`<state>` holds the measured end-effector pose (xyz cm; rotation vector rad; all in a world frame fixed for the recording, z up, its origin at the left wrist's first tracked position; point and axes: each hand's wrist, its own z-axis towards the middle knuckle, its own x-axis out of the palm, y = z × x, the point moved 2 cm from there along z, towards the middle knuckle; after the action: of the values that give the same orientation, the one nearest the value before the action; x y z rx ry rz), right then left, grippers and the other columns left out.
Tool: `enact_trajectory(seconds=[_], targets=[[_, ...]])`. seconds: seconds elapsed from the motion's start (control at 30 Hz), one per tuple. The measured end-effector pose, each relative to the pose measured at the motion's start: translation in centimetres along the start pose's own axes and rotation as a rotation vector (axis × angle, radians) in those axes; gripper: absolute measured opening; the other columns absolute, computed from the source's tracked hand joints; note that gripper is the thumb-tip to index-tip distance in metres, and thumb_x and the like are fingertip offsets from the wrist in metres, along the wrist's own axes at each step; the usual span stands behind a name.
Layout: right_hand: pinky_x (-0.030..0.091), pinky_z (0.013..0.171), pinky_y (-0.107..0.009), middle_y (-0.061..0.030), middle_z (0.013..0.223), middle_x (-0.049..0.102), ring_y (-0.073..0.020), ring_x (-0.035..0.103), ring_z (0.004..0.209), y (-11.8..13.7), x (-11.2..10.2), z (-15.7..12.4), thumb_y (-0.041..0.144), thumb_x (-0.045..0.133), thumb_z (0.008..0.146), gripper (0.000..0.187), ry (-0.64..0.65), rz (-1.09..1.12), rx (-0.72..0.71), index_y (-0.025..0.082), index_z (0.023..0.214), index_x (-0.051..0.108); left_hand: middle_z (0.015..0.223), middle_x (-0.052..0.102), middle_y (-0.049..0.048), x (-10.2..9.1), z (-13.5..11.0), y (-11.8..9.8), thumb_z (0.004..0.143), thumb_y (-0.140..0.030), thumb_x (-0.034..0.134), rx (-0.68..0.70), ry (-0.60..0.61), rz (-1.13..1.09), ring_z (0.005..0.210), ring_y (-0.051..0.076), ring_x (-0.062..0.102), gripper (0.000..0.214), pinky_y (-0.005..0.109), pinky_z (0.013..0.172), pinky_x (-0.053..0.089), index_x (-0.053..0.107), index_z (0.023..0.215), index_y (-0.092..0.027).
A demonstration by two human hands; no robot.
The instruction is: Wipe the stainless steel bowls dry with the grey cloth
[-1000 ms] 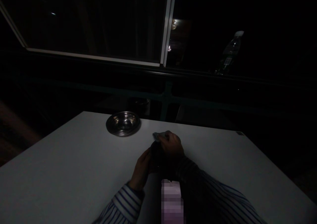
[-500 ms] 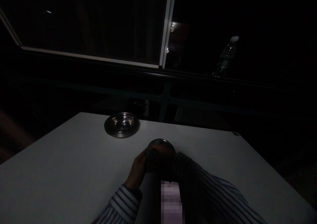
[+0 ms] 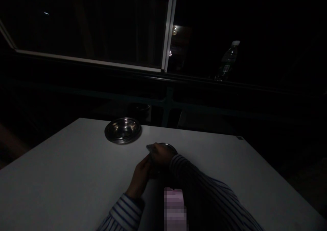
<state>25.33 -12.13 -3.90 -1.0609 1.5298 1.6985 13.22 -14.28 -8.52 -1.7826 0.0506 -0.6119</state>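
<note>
The work in hand looks like wiping out a small steel bowl [image 3: 170, 145], which is held just above the counter [image 3: 63, 176] near its middle, close in front of the person. The left hand [image 3: 140, 176] comes up from below on the bowl's near side, its fingers curled against the wall as far as the gloom lets one see. The right hand [image 3: 161, 154] reaches over the top, its fingers closed on a pale scrap of cloth [image 3: 150, 148] that pokes out at the left of the rim. To do this well, I judge that the left hand should do the steadying and the turning while the right does the rubbing. A thin metal bowl slips easily, so the grip belongs on the wall, not on the rim where the cloth has to pass. The cloth is better bunched under the fingertips than trailing, and pressed round the inside in one direction so that no patch is missed. The light is very poor, so touch has to stand in for sight. Working low over the counter means a slip costs little. A second steel bowl [image 3: 123, 130] sits apart towards the far edge on the left, clear of both striped sleeves, and a bottle [image 3: 227, 61] stands well away on the ledge beyond.
</note>
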Motion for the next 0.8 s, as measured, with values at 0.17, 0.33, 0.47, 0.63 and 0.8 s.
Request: enact_trajectory(seconds=[0.17, 0.33, 0.47, 0.63, 0.8], targets=[[0.04, 0.082, -0.025, -0.0039, 0.1, 0.06, -0.0139, 0.053, 0.093, 0.9, 0.8, -0.5, 0.015, 0.045, 0.078, 0.023, 0.189, 0.063, -0.262, 0.017, 0.098, 0.056, 0.07, 0.063, 0.0059, -0.3, 0.0, 0.2, 0.064, -0.032, 0.06, -0.017, -0.077, -0.048, 0.061, 0.017, 0.059, 0.029, 0.03, 0.057, 0.047, 0.061, 0.084, -0.011], [0.041, 0.079, -0.028, -0.008, 0.104, 0.052, -0.0153, 0.051, 0.09, 0.9, 0.4, 0.0, 0.021, 0.039, 0.084, 0.028, -0.01, -0.129, -0.196, 0.021, 0.106, 0.056, 0.069, 0.064, 0.0076, 0.0, 0.0, -0.1, 0.061, -0.035, 0.063, -0.012, -0.087, -0.046, 0.059, 0.017, 0.059, 0.041, 0.031, 0.056, 0.048, 0.061, 0.093, -0.009], [0.042, 0.076, -0.032, -0.0091, 0.108, 0.048, -0.0203, 0.05, 0.096, 0.2, -0.5, 0.2, 0.03, 0.042, 0.083, 0.036, 0.023, -0.313, -0.112, 0.03, 0.118, 0.046, 0.081, 0.065, 0.0105, 0.4, -0.3, -0.4, 0.062, -0.034, 0.064, -0.002, -0.065, -0.09, 0.068, 0.02, 0.061, 0.051, 0.035, 0.063, 0.049, 0.056, 0.105, -0.009], [0.043, 0.072, -0.037, -0.0159, 0.109, 0.049, -0.0242, 0.053, 0.093, -1.4, -2.3, -0.9, 0.024, 0.04, 0.083, 0.035, 0.04, -0.522, 0.028, 0.019, 0.117, 0.047, 0.092, 0.064, 0.0116, 0.6, -0.4, -0.2, 0.067, -0.034, 0.061, 0.002, -0.027, -0.088, 0.073, 0.019, 0.062, 0.051, 0.032, 0.064, 0.049, 0.053, 0.111, -0.012], [0.045, 0.068, -0.038, -0.0173, 0.112, 0.049, -0.0256, 0.052, 0.095, -2.1, -1.7, -1.4, 0.02, 0.034, 0.085, 0.029, 0.048, -0.544, 0.007, 0.014, 0.102, 0.056, 0.094, 0.064, 0.0117, 0.7, -0.2, -0.2, 0.068, -0.038, 0.059, 0.019, -0.024, -0.026, 0.076, 0.02, 0.061, 0.046, 0.031, 0.065, 0.049, 0.056, 0.106, -0.012]])
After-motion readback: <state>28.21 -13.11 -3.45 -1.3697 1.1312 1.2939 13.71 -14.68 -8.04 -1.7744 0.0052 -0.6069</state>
